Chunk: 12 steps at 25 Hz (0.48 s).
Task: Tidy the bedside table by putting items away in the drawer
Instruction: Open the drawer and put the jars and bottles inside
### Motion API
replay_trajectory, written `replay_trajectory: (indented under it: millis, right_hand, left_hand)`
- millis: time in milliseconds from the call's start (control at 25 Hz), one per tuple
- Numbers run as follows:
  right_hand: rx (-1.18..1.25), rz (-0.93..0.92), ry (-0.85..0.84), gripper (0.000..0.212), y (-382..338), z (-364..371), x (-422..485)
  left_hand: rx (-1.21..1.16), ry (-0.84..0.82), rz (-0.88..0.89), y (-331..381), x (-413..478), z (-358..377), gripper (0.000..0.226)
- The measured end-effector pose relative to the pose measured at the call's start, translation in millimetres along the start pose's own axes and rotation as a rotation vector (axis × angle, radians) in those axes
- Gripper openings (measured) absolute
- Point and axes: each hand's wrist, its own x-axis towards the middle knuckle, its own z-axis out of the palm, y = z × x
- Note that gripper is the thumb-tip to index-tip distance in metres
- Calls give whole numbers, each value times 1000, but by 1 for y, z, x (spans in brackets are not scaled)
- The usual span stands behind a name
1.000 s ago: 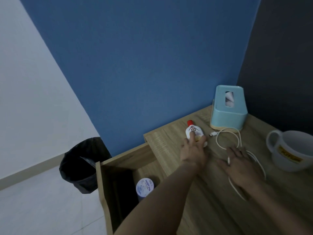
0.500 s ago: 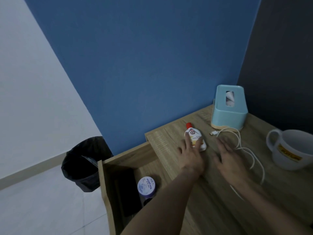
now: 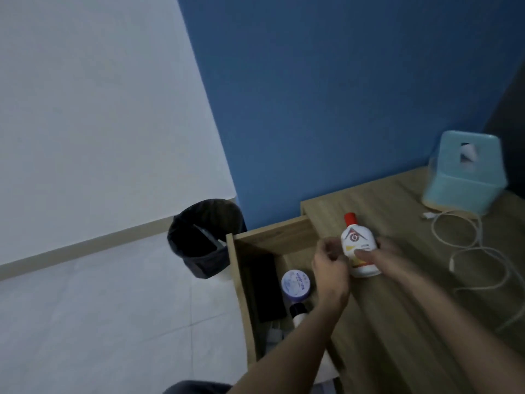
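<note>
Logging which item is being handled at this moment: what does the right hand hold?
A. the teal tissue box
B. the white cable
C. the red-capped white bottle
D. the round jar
C: the right hand grips the red-capped white bottle, thumb across its label; the white cable lies apart on the tabletop.

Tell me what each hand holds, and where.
Right hand grips the red-capped white bottle by its lower body, thumb across the label. Left hand curls at the bottle's left edge; whether it holds it cannot be told.
</note>
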Motion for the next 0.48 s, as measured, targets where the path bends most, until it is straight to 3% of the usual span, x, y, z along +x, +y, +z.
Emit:
replay_trajectory:
  millis: [160,360,480]
  right_hand:
    - [-14,18,-165,47,-10,47,-26]
    - [-62,215,-387,44,59,115,-71]
    - [-151,262,-407,54,91,134,-89]
  left_hand:
    - [-53,24,-122,-14,-7,-57,18]
    - [487,-43,-149,-55,-25,-134,27]
    - [503,-109,-114,-52,-29,-141,26]
